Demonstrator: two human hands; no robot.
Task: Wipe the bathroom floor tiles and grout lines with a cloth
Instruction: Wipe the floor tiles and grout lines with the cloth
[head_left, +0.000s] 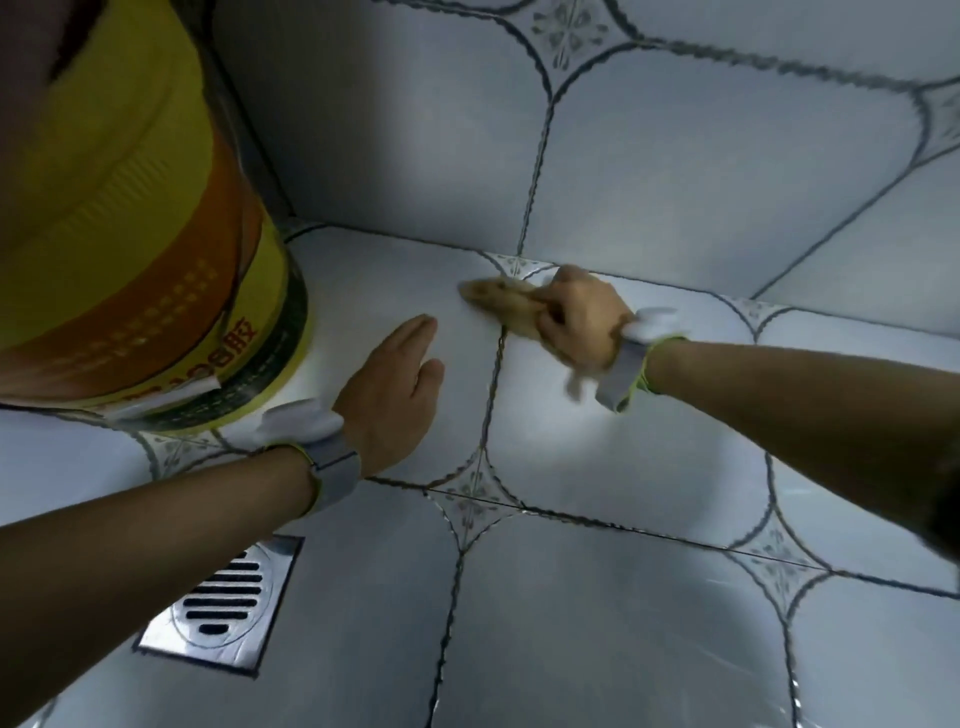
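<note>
A cloth (498, 304) is being gripped by the curled fingers of the right hand (582, 322) and pressed onto the floor (597, 597) at the foot of the wall (415, 156), across a grout line (496, 374). The left hand (395, 395) is being laid flat, holding nothing, just left of that grip, with a bucket (156, 260) beyond it and a drain (223, 603) below.

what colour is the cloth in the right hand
Yellowish tan cloth, gripped by the right hand; head view, slightly blurred.
</note>
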